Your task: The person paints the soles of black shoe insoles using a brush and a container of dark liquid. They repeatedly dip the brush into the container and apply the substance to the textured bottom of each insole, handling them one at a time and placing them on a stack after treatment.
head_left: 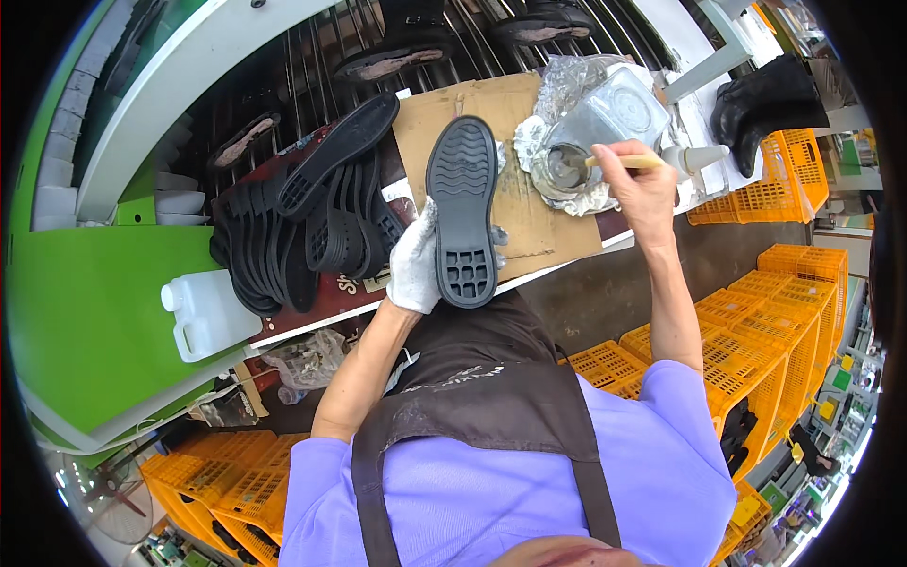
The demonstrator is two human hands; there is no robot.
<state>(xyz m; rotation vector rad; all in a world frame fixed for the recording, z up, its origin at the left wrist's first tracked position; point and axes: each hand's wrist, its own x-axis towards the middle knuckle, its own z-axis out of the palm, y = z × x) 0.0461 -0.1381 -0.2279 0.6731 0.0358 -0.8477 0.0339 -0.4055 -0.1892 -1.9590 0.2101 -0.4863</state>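
My left hand [416, 262], in a white glove, grips a black shoe sole [463, 198] around its lower half. The sole's patterned tread faces me, upright in front of a cardboard sheet [529, 222]. My bare right hand [641, 194] is closed around the pale handle of a brush [631, 162]. The brush points into the mouth of a clear plastic container [564, 168] that lies tilted, its rim crusted with white residue; the brush's tip is hard to make out. Left of my gloved hand, several black soles [269, 241] stand packed together, with another sole [338, 156] lying across them.
A white jug [210, 315] stands at the bench's left. Behind, black boots [397, 42] rest on metal rollers [321, 66]. A black boot [767, 106] and a white conical nozzle [697, 158] are at the right. Orange crates [756, 331] stack to the right; more crates [217, 472] stand lower left.
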